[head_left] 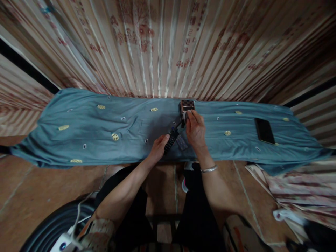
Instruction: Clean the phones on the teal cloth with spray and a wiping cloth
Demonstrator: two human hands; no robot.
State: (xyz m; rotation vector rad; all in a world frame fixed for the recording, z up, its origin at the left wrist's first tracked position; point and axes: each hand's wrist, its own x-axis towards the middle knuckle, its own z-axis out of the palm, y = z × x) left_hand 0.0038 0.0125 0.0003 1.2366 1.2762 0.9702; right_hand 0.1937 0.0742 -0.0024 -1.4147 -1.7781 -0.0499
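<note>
My left hand (159, 147) is closed around the lower part of a black keypad handset (171, 139), which slants up to the right over the cloth; it may be a remote control or a phone. A thin dark part runs from its upper end towards my right hand (195, 128). That hand is pinched at the front of a small brown box with a checkered top (187, 103); its fingers hide what they grip. Under the handset, a clear plastic piece (182, 142) lies on the blue cloth (133, 150).
A flat black rectangular object (264, 130), like a phone or tablet, lies on the cloth to the right. Pleated patterned curtains (162, 49) hang behind the table. A coiled black hose (49, 224) and a white device with a cable (64, 242) are at lower left.
</note>
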